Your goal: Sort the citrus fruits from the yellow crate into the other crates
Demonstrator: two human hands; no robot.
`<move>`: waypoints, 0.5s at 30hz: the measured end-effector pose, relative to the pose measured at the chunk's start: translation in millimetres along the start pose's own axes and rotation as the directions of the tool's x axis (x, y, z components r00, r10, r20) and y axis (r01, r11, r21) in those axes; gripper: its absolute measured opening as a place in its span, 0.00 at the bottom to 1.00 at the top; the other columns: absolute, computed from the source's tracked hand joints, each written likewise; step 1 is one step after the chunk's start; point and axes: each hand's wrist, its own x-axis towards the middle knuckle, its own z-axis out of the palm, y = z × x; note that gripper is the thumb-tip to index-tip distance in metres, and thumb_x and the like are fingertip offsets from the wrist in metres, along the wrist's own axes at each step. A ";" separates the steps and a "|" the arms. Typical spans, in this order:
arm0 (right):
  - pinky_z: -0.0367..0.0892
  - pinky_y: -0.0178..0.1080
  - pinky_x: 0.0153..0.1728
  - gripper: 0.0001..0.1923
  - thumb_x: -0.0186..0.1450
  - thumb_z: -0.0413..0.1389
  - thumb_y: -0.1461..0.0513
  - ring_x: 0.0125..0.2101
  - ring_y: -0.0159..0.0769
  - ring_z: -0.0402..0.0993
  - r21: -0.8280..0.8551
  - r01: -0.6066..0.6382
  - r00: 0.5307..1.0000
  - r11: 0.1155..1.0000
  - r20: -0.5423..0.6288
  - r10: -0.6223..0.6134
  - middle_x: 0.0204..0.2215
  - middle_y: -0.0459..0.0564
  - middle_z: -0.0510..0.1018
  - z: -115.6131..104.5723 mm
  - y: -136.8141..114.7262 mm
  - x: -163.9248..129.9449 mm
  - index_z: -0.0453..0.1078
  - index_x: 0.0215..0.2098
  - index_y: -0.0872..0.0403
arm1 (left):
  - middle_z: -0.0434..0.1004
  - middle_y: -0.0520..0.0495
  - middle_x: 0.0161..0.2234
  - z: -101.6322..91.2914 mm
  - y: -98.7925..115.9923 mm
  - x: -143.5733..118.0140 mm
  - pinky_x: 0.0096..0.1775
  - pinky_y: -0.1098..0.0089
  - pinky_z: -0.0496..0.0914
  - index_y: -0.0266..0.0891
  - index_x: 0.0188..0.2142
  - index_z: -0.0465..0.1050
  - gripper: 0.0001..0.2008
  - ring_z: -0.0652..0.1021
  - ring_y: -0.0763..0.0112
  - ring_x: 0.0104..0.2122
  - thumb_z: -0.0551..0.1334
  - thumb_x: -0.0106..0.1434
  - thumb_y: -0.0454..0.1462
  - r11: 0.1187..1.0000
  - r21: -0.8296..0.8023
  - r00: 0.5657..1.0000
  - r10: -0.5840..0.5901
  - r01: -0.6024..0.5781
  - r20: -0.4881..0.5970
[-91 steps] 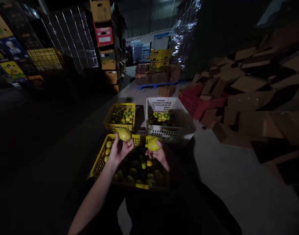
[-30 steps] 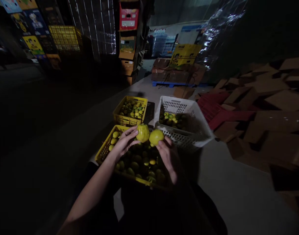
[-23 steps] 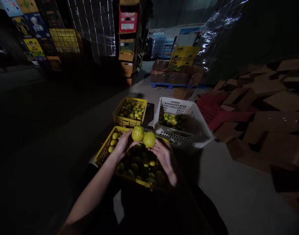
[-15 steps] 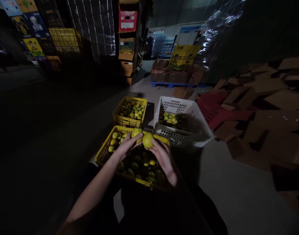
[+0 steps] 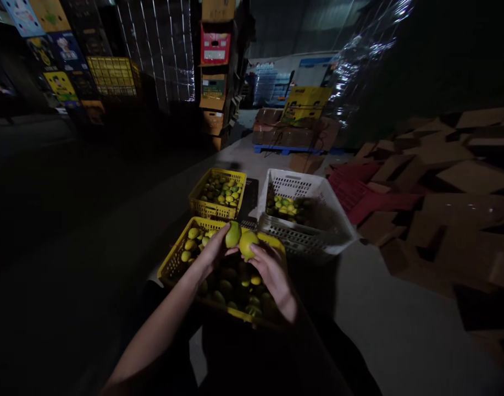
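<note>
Yellow-green round citrus fruit [image 5: 233,235] pinched in left hand [image 5: 212,254]; yellow round citrus fruit [image 5: 247,243] pinched in right hand [image 5: 272,275], over yellow plastic crate [image 5: 169,265]

No legible text on boxes [image 5: 215,49].

A dim warehouse — stacked cartons [image 5: 214,60], wrapped pallets [image 5: 161,49], fruit crates [image 5: 216,209].
</note>
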 end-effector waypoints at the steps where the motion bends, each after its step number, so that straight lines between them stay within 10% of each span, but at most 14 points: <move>1: 0.72 0.39 0.34 0.15 0.52 0.69 0.57 0.34 0.40 0.78 0.038 -0.018 1.000 0.999 -0.006 0.018 0.35 0.48 0.82 -1.9 1.2 2.8 0.76 0.36 0.51 | 0.81 0.40 0.35 0.3 1.3 0.8 0.34 0.72 0.77 0.30 0.42 0.76 0.18 0.82 0.65 0.34 0.56 0.69 0.44 0.999 -0.032 0.999 -0.033 0.032 -0.020; 15: 0.76 0.49 0.44 0.13 0.48 0.69 0.57 0.39 0.42 0.77 0.214 -0.002 0.995 0.977 -0.101 0.024 0.34 0.46 0.81 -1.9 1.9 10.1 0.75 0.31 0.49 | 0.77 0.46 0.25 0.5 6.6 -1.7 0.26 0.78 0.75 0.31 0.37 0.73 0.08 0.78 0.73 0.21 0.60 0.66 0.36 0.951 -0.307 0.999 -0.027 0.037 0.037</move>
